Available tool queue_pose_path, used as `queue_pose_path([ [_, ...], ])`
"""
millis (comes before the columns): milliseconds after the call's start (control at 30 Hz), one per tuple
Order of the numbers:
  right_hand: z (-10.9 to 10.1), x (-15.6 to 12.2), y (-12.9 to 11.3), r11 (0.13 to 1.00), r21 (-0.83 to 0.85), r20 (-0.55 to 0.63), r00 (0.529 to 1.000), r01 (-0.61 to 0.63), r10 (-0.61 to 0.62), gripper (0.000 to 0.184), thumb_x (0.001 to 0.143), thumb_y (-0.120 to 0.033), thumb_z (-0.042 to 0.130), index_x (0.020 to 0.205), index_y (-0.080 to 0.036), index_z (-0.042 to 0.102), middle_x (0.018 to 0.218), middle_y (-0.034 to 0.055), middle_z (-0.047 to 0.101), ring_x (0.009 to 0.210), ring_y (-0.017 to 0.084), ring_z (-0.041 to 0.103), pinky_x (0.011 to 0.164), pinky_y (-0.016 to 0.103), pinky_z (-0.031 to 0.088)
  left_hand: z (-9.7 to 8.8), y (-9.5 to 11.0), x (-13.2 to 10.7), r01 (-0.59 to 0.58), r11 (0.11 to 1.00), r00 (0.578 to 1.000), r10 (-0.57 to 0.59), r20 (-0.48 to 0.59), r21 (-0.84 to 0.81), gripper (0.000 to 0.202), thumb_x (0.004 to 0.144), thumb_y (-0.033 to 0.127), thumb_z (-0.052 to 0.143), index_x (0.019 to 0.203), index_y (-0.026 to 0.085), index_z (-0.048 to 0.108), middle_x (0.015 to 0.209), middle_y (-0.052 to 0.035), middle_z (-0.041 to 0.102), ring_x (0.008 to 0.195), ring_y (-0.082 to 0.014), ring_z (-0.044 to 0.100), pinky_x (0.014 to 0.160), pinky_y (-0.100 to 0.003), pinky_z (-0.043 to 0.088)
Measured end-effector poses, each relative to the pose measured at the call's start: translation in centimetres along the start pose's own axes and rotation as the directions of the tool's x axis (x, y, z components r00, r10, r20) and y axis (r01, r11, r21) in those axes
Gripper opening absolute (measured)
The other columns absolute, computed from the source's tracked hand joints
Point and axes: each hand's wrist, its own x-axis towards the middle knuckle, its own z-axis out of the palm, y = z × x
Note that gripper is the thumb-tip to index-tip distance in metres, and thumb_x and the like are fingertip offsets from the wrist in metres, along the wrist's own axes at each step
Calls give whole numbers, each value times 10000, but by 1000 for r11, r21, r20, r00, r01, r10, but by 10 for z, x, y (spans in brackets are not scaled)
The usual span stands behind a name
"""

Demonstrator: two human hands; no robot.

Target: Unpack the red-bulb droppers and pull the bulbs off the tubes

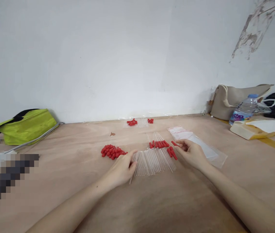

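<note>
My left hand (pixel 123 169) is closed on a thin clear tube (pixel 131 180), which slants down toward me between thumb and fingers. Beside it lies a row of similar clear tubes (pixel 149 163), side by side on the table. My right hand (pixel 192 152) pinches a red rubber bulb (pixel 173 143) by one end. Just left of that hand, loose red bulbs (pixel 171 152) lie near the tubes' right end. Several more red bulbs (pixel 161 144) stand in a line behind the row, some with clear tubes extending from them. A pile of red bulbs (pixel 113 151) sits behind my left hand.
Against the wall lies a clear bag (pixel 142 122) with red bulbs and tubes. Flat zip bags (pixel 200 144) are behind my right hand. A lime-green bag (pixel 30 126) is at left; a beige bag (pixel 227 100), water bottle (pixel 243 110) and tissue pack (pixel 251 129) stand at right.
</note>
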Motion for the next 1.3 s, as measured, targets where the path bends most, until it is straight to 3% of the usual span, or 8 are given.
queue_pose_path([
  [100, 4, -1, -5, 999, -32, 24, 1000, -5, 5, 240, 703, -395, 547, 825, -190, 572, 672, 0, 609, 531, 119, 509, 500, 242, 385, 4, 2, 9, 47, 999, 999, -46, -21, 5, 423, 788, 199, 406, 1206, 131, 400, 645, 2, 594, 627, -161, 558, 595, -254, 394],
  [367, 8, -2, -17, 954, -226, 69, 980, 196, -185, 177, 721, -375, 520, 717, -213, 590, 708, 3, 625, 694, 166, 548, 646, 281, 384, 9, 10, 31, 111, 984, 994, -113, 5, 140, 135, 746, 162, 459, 880, 166, 465, 613, 1, 552, 572, -151, 532, 487, -222, 335],
  [600, 6, -2, -21, 955, -262, 14, 990, 137, -138, 240, 747, -429, 498, 675, -228, 607, 708, -8, 630, 732, 172, 542, 666, 285, 363, 12, 7, 32, 110, 987, 994, -109, -20, 118, 51, 772, 181, 441, 821, 177, 449, 578, 18, 534, 507, -132, 503, 477, -224, 315],
  [733, 5, -3, -15, 963, -241, -18, 991, 121, -129, 219, 758, -379, 473, 694, -223, 612, 729, 2, 634, 744, 174, 550, 640, 275, 361, 11, 5, 18, -5, 991, 994, 20, -108, 135, 52, 796, 203, 425, 813, 186, 472, 576, 27, 518, 499, -120, 475, 490, -226, 310],
  [833, 3, -2, -10, 965, -241, -36, 993, 99, -111, 194, 740, -357, 480, 725, -215, 611, 752, 11, 639, 743, 177, 557, 626, 269, 367, 8, -3, -2, -190, 970, 970, 210, -126, 151, 92, 808, 247, 447, 761, 180, 490, 633, 6, 521, 552, -118, 473, 511, -225, 325],
  [1000, -3, 22, -15, 952, -302, 108, 990, -49, 85, 196, 723, -308, 467, 763, -222, 638, 788, 17, 660, 735, 164, 578, 623, 255, 374, 12, -20, -29, -409, 886, 888, 442, -128, 219, 174, 824, 305, 460, 755, 157, 521, 698, -37, 513, 658, -141, 448, 599, -258, 351],
  [1133, 4, 54, -20, 900, -394, 170, 948, -185, 269, 187, 673, -347, 523, 729, -218, 647, 788, 36, 666, 765, 191, 590, 607, 262, 374, 20, -25, -29, -409, 867, 880, 457, -128, 284, 236, 804, 354, 507, 676, 156, 511, 662, -26, 508, 652, -144, 416, 611, -277, 318],
  [1300, 23, 72, -14, 858, -443, 241, 887, -260, 393, 216, 614, -397, 586, 674, -201, 655, 720, 57, 661, 705, 205, 601, 574, 267, 387, 21, -31, -24, -410, 843, 863, 482, -151, 348, 260, 823, 311, 491, 617, 152, 489, 620, -14, 496, 634, -134, 397, 607, -280, 281],
])
